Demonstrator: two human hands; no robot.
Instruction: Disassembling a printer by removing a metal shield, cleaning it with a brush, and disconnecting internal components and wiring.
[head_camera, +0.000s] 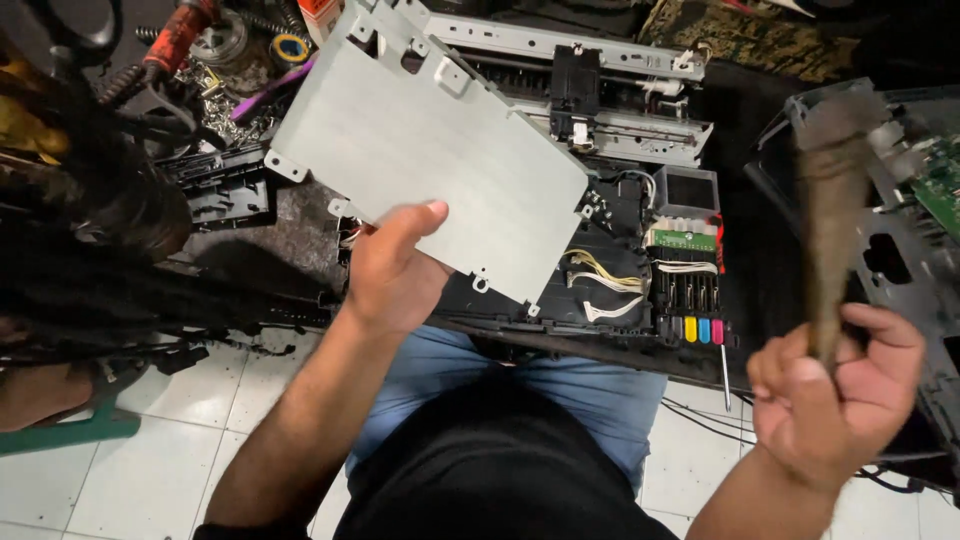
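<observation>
My left hand (392, 268) grips the near edge of a flat grey metal plate (430, 140) with tabs and holes, held tilted over an opened printer (620, 250). My right hand (838, 392) is closed around the handle of a worn brush (832, 190), whose dusty bristles point up and away and look blurred. The printer's inside shows white cable bundles (605, 285), a green circuit board (684, 240) and a row of coloured ink tabs (695, 328). A metal rail with a black carriage (575, 85) runs across the printer's back.
A second dismantled black machine (900, 250) with a green board lies at right. Tools, tape rolls and screws (220, 60) are piled at top left beside a black plastic part (225, 190). Another person's dark hair (90, 230) fills the left. White floor tiles (170, 440) lie below.
</observation>
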